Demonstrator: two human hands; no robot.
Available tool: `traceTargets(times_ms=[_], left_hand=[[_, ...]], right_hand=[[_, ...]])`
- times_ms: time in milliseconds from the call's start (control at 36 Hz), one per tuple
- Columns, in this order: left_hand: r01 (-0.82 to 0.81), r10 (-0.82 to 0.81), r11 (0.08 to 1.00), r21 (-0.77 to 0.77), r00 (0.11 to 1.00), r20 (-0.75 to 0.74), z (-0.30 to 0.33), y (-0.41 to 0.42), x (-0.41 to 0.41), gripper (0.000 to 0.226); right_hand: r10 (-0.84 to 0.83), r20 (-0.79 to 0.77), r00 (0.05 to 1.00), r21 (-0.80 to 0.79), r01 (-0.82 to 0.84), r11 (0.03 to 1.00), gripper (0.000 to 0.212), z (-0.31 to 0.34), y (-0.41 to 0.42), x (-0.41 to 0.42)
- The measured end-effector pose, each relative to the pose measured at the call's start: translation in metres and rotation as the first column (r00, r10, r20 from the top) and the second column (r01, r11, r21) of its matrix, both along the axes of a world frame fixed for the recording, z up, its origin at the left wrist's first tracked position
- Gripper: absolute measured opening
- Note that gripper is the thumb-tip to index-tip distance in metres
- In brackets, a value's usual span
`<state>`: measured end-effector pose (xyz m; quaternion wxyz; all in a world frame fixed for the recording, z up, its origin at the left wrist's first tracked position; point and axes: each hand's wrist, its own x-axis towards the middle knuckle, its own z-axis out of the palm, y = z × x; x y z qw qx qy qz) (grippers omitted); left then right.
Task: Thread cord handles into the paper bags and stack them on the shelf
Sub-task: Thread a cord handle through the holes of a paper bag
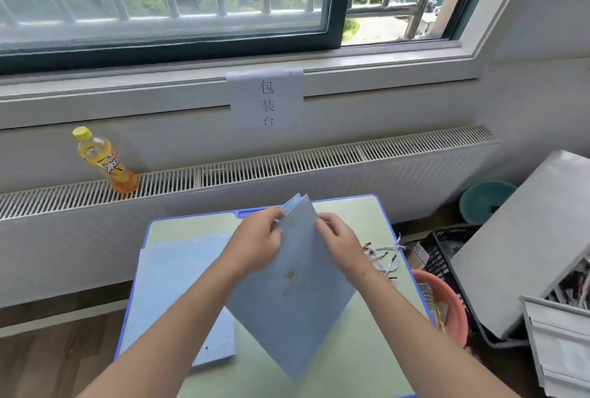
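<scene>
A flat light-blue paper bag [297,295] with a small gold mark is held tilted above the small table [360,222], one corner pointing down. My left hand [258,238] pinches the bag's upper left edge near its mouth. My right hand [338,242] grips the upper right edge. A pile of flat blue bags [182,273] lies on the table's left side. Several white-and-blue cord handles [384,254] with dark tips lie at the table's right edge.
A yellow drink bottle [103,161] stands on the radiator grille [287,161] under the window. A paper sign [266,99] hangs from the sill. Right of the table are a pink basin [447,305], a black crate [447,254], a grey board [526,238] and a teal basin [482,199].
</scene>
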<state>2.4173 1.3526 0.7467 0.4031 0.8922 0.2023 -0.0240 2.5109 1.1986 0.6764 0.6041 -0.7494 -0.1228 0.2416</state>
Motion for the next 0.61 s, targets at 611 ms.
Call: traceTargets(times_ms=[611], left_hand=[[-0.414, 0.256, 0.801, -0.432, 0.889, -0.379, -0.067, 0.018, -0.013, 0.032]], right_hand=[[0.094, 0.181, 0.979, -0.751, 0.075, 0.656, 0.031, -0.115, -0.005, 0.073]])
